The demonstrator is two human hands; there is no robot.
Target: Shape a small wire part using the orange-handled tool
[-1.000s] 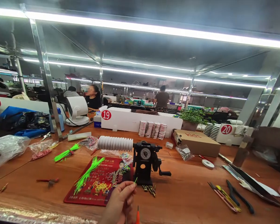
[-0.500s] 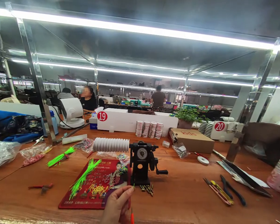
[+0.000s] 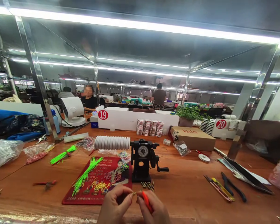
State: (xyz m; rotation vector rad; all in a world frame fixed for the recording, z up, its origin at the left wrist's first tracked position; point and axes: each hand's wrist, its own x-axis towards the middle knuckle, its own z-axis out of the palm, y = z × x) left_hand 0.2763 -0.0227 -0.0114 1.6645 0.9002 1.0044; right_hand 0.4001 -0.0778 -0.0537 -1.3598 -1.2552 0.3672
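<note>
My left hand point(image 3: 116, 203) is closed in a pinch on a tiny gold-coloured piece point(image 3: 134, 193), too small to name exactly. Facing it, my right hand point(image 3: 155, 208) is closed around an orange-handled tool point(image 3: 147, 201), whose tip meets the piece or comes very near it. Behind the hands stands a black hand-crank winder point(image 3: 142, 169) with a dial, carrying a row of white spools point(image 3: 112, 143). Brass-coloured parts point(image 3: 148, 185) lie at its foot. Left of the hands, a red mat point(image 3: 68, 199) bears bright green strands point(image 3: 87, 175) and small gold beads point(image 3: 99, 186).
Pliers point(image 3: 233, 186), tweezers point(image 3: 216, 186) and a yellow cutter point(image 3: 220, 188) lie at right. A cardboard box point(image 3: 193, 136) and stacked spools point(image 3: 150, 128) stand at the back. Another green bundle point(image 3: 63, 154) and plastic bags point(image 3: 6, 152) are at left. Co-workers are in the background.
My right hand has come up into view on the right with the orange-handled tool, which was low under my left hand. The two hands now meet at the fingertips. The view has shifted slightly.
</note>
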